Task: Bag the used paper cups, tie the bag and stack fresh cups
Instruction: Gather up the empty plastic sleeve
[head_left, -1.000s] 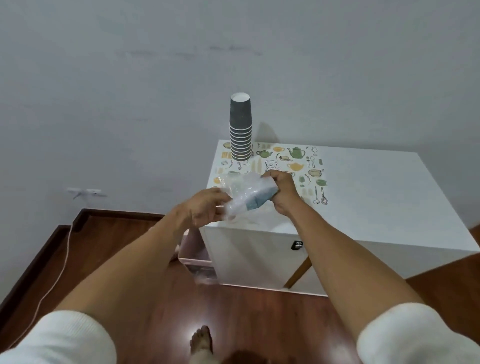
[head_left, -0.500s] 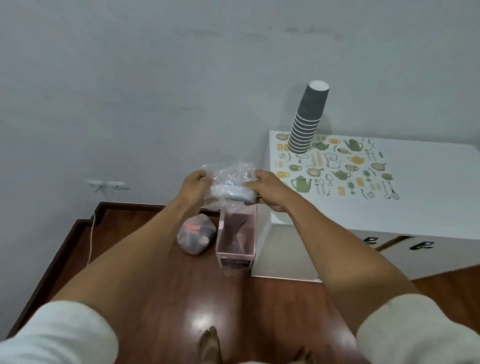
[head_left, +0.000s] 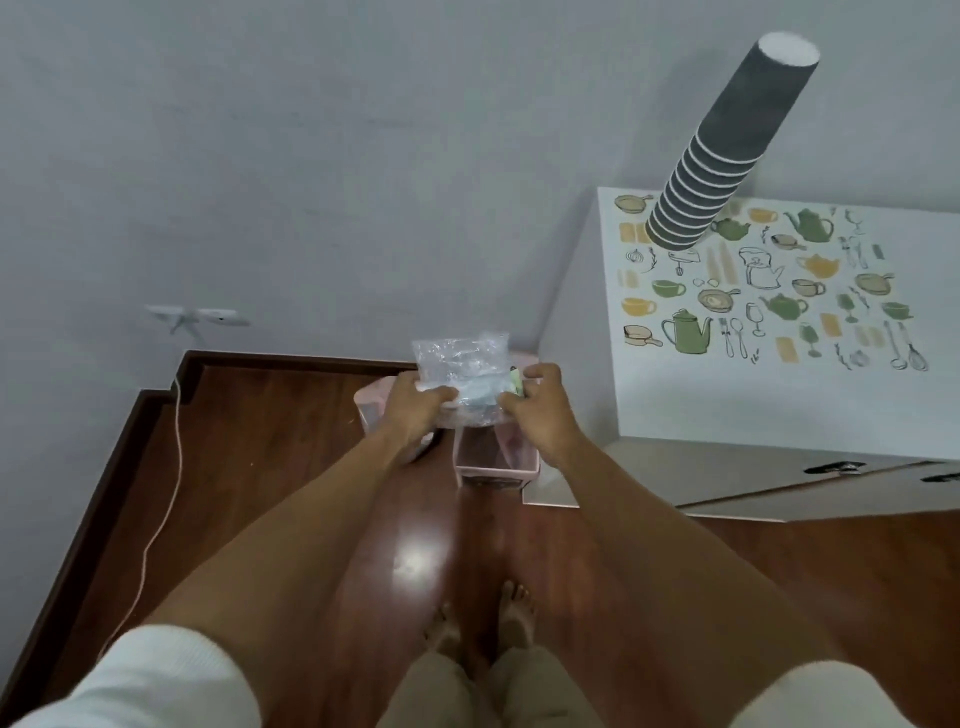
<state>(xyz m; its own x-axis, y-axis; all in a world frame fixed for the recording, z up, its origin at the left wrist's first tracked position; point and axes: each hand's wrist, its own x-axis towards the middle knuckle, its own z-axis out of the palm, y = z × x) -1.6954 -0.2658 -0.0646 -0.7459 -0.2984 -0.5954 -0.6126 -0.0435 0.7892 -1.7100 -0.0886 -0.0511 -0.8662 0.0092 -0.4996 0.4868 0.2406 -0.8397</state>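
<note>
So at this point both hands were out over the pink bin (head_left: 496, 470), which sat on the wood floor (head_left: 270, 467) right against the side of the white cabinet (head_left: 582, 322). The left hand (head_left: 413, 405) and right hand (head_left: 543, 397) each had fingers curled onto an end of a clear plastic bag (head_left: 460, 358), still mostly bunched up in a roll with a loose flap sticking up. Compared with a second before, the view had swung down and left: back then the bag was being held over the cabinet edge with the bin barely showing, and half a second back the hands had already drifted toward the bin. Now they were directly above its opening. My read is that this was a fresh liner about to be opened and fitted, though I couldn't tell if it had been unrolled any. The stack of grey cups (head_left: 727, 150) stood upside down on the cabinet top near the wall, well apart from the hands and untouched. A white cable (head_left: 171, 441) ran down the wall onto the floor.
</note>
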